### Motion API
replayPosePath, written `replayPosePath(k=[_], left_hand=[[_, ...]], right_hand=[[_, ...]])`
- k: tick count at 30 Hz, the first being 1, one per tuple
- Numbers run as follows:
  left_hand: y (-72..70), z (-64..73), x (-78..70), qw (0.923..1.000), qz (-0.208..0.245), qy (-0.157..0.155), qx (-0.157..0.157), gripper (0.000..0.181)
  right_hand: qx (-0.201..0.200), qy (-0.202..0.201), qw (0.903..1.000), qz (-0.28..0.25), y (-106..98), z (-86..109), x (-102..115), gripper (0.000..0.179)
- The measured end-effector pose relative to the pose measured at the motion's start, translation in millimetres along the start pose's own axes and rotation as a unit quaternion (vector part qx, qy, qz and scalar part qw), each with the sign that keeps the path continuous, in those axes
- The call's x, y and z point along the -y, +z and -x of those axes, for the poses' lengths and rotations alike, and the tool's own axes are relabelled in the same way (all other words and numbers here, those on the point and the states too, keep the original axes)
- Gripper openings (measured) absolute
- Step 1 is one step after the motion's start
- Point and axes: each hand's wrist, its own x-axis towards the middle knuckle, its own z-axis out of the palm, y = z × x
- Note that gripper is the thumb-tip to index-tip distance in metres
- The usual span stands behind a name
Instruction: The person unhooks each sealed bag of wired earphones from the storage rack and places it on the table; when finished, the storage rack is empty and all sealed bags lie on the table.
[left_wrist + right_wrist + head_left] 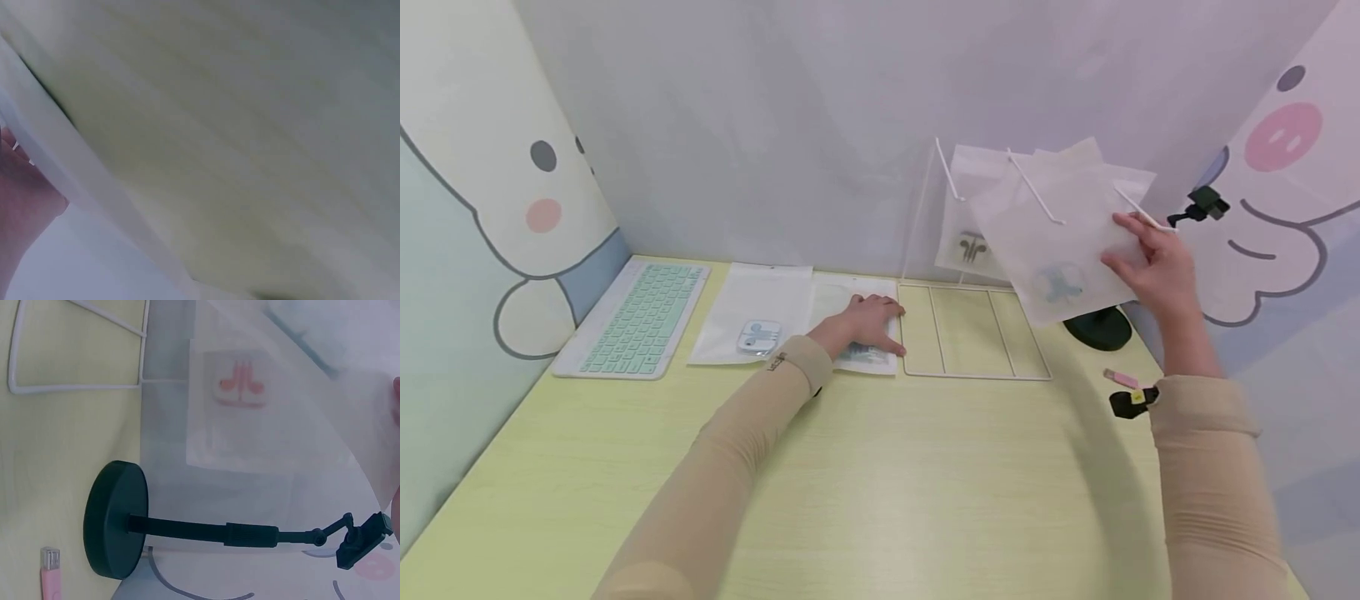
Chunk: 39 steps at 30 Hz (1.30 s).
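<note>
My right hand (1161, 271) is raised at the right edge of a translucent white pouch (1037, 250), its thumb and fingers gripping that edge. A pale blue item shows through the pouch, which is tilted beside the white hooks (1037, 187) of a rack. Another pouch (951, 225) with earphones inside hangs behind; reddish earphones (242, 384) show through a pouch in the right wrist view. With fingers spread, my left hand (868, 321) rests on a white pouch (842, 292) lying on the table. The left wrist view catches only part of the hand (25, 200), at its left edge.
Left of my left hand lies a white pouch (722, 325) with a boxed earphone set, then a mint keyboard (640, 321). The rack's wire base (973, 377) sits at centre. A dark green stand (119, 519) and pink USB stick (1122, 378) are at right.
</note>
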Motion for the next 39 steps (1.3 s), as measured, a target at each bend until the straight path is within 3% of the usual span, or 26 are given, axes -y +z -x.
replayPosePath(k=[10, 23, 33, 39], left_hand=[[-1.5, 2.2, 0.4, 1.0000, 0.001, 0.000, 0.001, 0.087], [-1.2, 1.1, 1.4, 1.0000, 0.007, -0.002, 0.004, 0.088], [-0.1, -1.2, 0.4, 1.0000, 0.004, 0.000, 0.003, 0.087], [1.9, -2.6, 1.7, 1.0000, 0.004, 0.005, 0.003, 0.088]], right_hand=[[0.009, 0.005, 0.9997, -0.020, -12, 6.6, 7, 0.051], [-0.005, -0.067, 0.9976, -0.015, -28, 18.4, 5, 0.048], [0.016, -0.108, 0.9939, -0.015, -44, 25.0, 17, 0.037], [0.026, -0.089, 0.9957, -0.003, -56, 30.3, 20, 0.037]])
